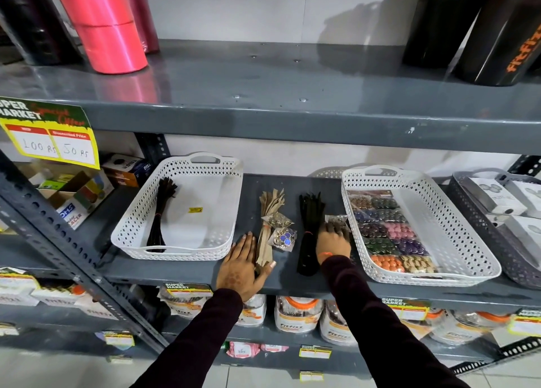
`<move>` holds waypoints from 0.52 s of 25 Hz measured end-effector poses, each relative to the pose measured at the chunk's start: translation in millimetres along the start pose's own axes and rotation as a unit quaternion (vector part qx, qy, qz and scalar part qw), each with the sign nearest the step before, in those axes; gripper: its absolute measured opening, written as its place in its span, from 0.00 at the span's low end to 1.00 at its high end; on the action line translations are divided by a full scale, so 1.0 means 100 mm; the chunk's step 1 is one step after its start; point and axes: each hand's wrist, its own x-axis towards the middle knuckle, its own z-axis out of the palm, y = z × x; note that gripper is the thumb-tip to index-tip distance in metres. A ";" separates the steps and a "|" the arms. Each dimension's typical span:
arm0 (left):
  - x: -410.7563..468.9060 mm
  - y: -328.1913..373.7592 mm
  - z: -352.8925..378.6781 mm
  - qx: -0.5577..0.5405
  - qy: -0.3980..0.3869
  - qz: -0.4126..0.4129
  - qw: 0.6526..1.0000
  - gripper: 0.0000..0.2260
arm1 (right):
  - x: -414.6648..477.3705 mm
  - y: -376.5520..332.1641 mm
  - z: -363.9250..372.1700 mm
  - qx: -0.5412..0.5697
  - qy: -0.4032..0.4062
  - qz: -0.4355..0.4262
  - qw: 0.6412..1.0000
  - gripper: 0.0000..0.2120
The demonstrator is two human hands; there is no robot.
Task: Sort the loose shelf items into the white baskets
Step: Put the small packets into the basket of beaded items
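On the shelf, the left basket holds one tied bundle of strips. The right basket holds button packets along its left side. Between the baskets lie two strip bundles and small packets; a mesh tray sits far right.

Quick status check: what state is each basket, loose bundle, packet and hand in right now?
Left white basket: holds one black bundle.
Right white basket: holds bead packets.
Tan bundle: loose on shelf, under left hand.
Black bundle: loose on shelf.
Small packets: loose.
Right hand: on a packet, grip unclear.
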 end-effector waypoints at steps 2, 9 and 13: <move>0.00 0.00 -0.01 0.000 -0.008 0.002 1.000 0.43 | 0.02 -0.13 -0.09 0.039 0.009 -0.029 0.999 0.23; 0.03 0.02 0.02 -0.008 0.011 -0.004 1.000 0.44 | 0.02 -0.72 -0.19 0.074 -0.057 -0.196 0.976 0.21; 0.01 0.02 -0.01 -0.030 0.015 -0.010 0.999 0.45 | 0.03 -0.87 -0.28 0.010 -0.033 -0.176 0.984 0.15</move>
